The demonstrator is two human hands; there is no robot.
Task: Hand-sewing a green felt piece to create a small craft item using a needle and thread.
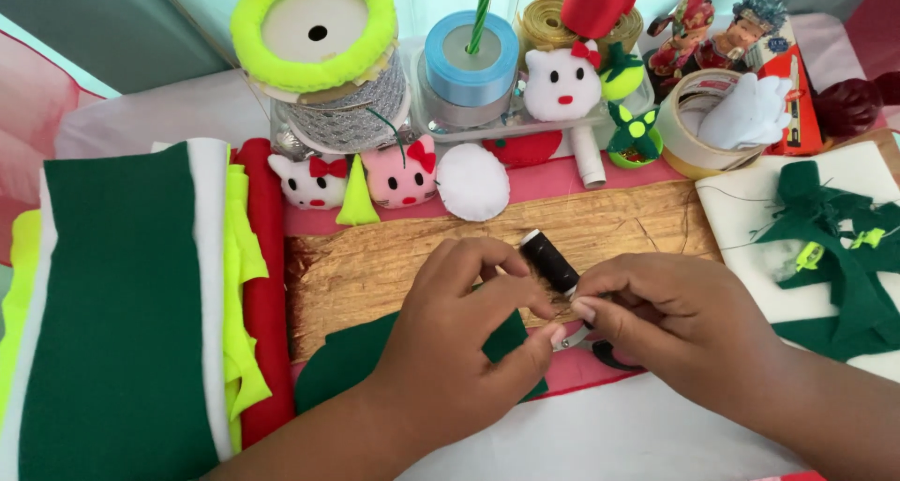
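A: While the two hands are meeting in the middle of the bench, what are they holding?

B: The left hand is pinching a piece of dark green felt with its thumb and fingers. The right hand is pressing its fingertips together right beside the left thumb, maybe on a thread, but that is too thin for me to see. A small black spool is sticking up just behind both hands, touching the right fingers.

A: Where is the felt lying?

B: It is lying on the front edge of a gold cloth, partly under the left hand.

A: How is it going to feel?

B: I am guessing soft, floppy and very light. It is bending easily, so pinching it near the edge, close to the working spot, looks best. The spool looks hard, smooth and round, so it may be rolling away if let go.

A: Anything else close by?

B: Something shiny with a dark handle, maybe scissors, is peeking out under the right hand. Folded green cloth is sitting on the left, and a pink cat toy is sitting behind.
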